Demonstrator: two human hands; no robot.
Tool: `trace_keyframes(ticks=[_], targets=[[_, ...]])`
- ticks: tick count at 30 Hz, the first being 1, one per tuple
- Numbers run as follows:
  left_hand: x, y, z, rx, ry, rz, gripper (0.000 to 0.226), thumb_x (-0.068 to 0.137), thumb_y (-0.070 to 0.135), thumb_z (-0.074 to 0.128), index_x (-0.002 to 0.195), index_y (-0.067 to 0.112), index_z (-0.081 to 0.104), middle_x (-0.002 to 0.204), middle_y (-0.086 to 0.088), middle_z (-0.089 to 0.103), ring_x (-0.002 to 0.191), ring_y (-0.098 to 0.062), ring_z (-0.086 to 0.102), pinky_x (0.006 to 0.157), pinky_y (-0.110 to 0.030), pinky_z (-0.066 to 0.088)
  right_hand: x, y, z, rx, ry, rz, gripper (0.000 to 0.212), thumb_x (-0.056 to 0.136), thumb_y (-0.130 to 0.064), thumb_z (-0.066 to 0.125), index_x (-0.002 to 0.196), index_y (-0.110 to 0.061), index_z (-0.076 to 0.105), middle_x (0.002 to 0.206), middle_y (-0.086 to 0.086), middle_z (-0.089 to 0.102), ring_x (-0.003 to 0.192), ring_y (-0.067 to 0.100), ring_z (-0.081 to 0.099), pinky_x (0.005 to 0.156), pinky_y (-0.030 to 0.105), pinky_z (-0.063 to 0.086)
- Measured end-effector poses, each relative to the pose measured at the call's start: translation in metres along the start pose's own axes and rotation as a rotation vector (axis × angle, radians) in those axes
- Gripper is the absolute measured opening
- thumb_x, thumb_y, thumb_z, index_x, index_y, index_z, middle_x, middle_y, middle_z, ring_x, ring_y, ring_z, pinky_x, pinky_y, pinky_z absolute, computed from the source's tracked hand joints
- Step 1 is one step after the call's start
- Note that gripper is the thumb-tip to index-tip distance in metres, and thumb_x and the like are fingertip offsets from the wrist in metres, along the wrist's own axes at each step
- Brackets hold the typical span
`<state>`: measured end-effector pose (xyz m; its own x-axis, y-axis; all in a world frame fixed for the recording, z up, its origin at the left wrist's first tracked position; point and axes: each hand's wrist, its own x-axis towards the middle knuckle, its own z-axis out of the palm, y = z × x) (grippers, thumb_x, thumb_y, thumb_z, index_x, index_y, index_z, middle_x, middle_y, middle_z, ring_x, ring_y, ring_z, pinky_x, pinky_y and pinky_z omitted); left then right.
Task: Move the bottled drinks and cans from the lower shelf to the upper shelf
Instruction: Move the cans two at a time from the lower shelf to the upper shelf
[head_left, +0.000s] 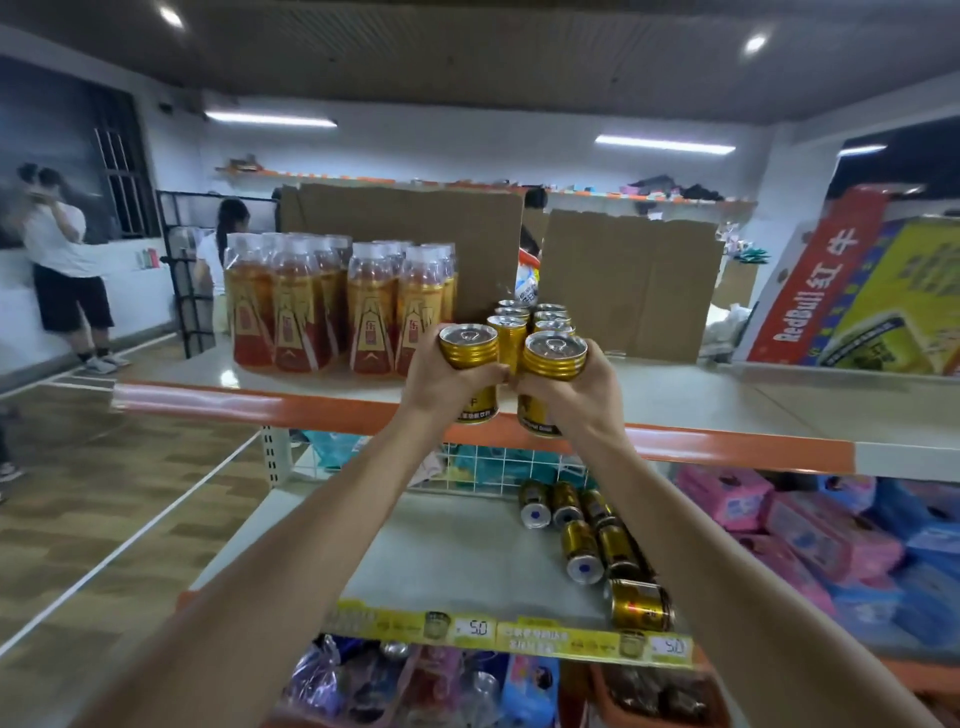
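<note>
Each hand grips a gold can at the upper shelf (727, 395) edge: left hand (447, 376), right hand (569, 387). Bottles (337, 306) and several cans (535, 319) already stand there; about seven cans (582, 540) lie on the lower shelf (441, 561), right side.

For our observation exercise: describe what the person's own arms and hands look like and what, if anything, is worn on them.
Both forearms are bare as far as the view reaches: no sleeves show. The left hand and right hand wear no gloves, and no watch, bracelet or ring shows on the wrists or fingers. No markings can be seen.
</note>
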<state>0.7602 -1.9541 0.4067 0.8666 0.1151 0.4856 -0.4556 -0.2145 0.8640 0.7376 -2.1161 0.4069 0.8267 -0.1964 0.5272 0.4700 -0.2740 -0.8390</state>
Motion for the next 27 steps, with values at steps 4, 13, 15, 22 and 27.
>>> trace_keyframes(ticks=[4,13,15,22,27], targets=[[0.030,-0.003,0.010,0.042,-0.017,0.000,0.063,0.062,0.022,0.091,0.114,0.014,0.056,0.100,0.007,0.066,0.088,-0.003,0.062,0.075,-0.016,0.048,0.023,0.013,-0.003,-0.034,0.024,0.059,0.065,0.049,-0.027,0.092,0.108,-0.020,0.065,0.098,-0.006,0.073,0.090,0.013,0.070,0.083,0.042,0.058],[0.067,-0.038,0.033,0.043,-0.001,-0.077,0.067,0.064,0.025,0.090,0.118,0.014,0.053,0.106,0.002,0.062,0.096,-0.013,0.060,0.069,-0.013,0.044,0.063,0.041,0.001,-0.055,0.029,0.095,0.053,0.060,-0.016,0.090,0.102,-0.020,0.059,0.089,-0.011,0.067,0.087,0.012,0.067,0.079,0.035,0.056],[0.073,-0.046,0.039,0.038,-0.003,-0.090,0.065,0.063,0.024,0.091,0.115,0.016,0.052,0.106,0.002,0.062,0.097,-0.014,0.061,0.073,-0.017,0.047,0.068,0.048,0.004,-0.066,0.015,0.089,0.054,0.057,-0.019,0.092,0.100,-0.021,0.059,0.088,-0.012,0.066,0.085,0.011,0.066,0.077,0.033,0.055],[0.084,-0.058,0.051,0.052,0.002,-0.083,0.063,0.061,0.022,0.092,0.109,0.019,0.052,0.103,0.004,0.063,0.097,-0.016,0.062,0.086,-0.030,0.050,0.079,0.070,0.012,-0.092,0.002,0.103,0.052,0.041,-0.035,0.085,0.087,-0.024,0.063,0.089,-0.002,0.073,0.082,0.014,0.070,0.074,0.040,0.058],[0.084,-0.056,0.056,0.023,-0.050,-0.110,0.066,0.063,0.023,0.091,0.114,0.017,0.049,0.110,0.002,0.061,0.099,-0.014,0.059,0.078,-0.022,0.046,0.091,0.084,0.010,-0.133,-0.080,0.110,0.046,0.043,-0.041,0.086,0.077,-0.013,0.070,0.080,0.003,0.075,0.080,0.026,0.072,0.070,0.052,0.058]])
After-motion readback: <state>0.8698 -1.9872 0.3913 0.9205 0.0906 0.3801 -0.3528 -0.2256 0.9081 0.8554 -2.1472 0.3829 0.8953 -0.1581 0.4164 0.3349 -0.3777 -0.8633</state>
